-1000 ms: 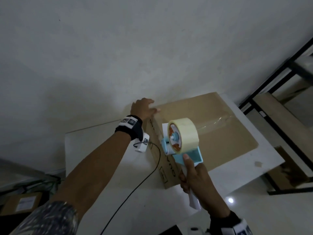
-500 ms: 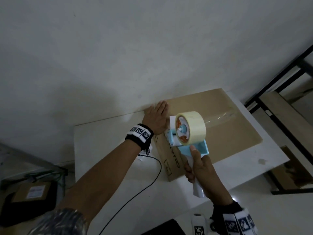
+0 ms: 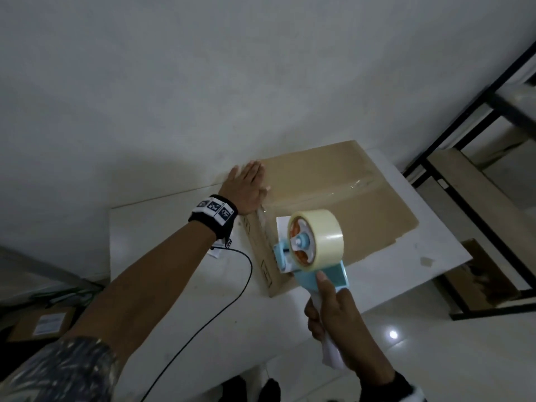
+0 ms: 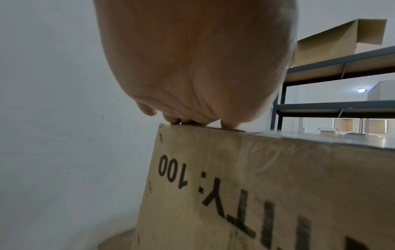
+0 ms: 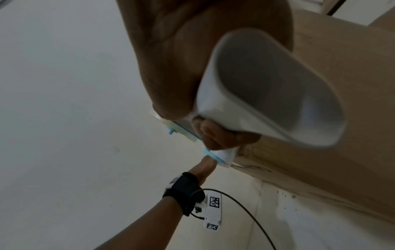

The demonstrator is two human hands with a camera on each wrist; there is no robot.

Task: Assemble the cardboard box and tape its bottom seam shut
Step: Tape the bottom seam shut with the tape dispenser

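- A cardboard box [image 3: 333, 204] stands on a white counter [image 3: 185, 285] against a pale wall, one broad face turned up, with a strip of clear tape [image 3: 342, 188] running along that face.
- Seen from the head camera, the left hand [image 3: 246, 188] lies flat with straight fingers on the box's top at its far left corner, the thumb near the tape's end.
- The left wrist camera alone shows the fingertips [image 4: 188, 122] pressing right at the top edge, and the upside-down print "100" on the box's side below them; it also takes in a dark metal shelf [image 4: 342, 62] holding cardboard behind.
- The right hand [image 3: 336, 317] is wrapped round the white handle of a blue tape gun [image 3: 313, 268], thumb laid up along its blue frame.
- The roll [image 3: 317, 239] sits upright on edge at the box's near left side, and the gun's front end meets the side of the box there.
- From the right wrist camera the handle's hollow end [image 5: 273, 88] fills the frame, fingers curled about it; the roll is hidden in this view.
- The box's long axis runs from the left hand's corner away to the right, and the tape follows that same line.
- The tape gun points from the right hand up and leftward toward the box.
- A black cable [image 3: 220, 309] trails over the counter below the left wrist.
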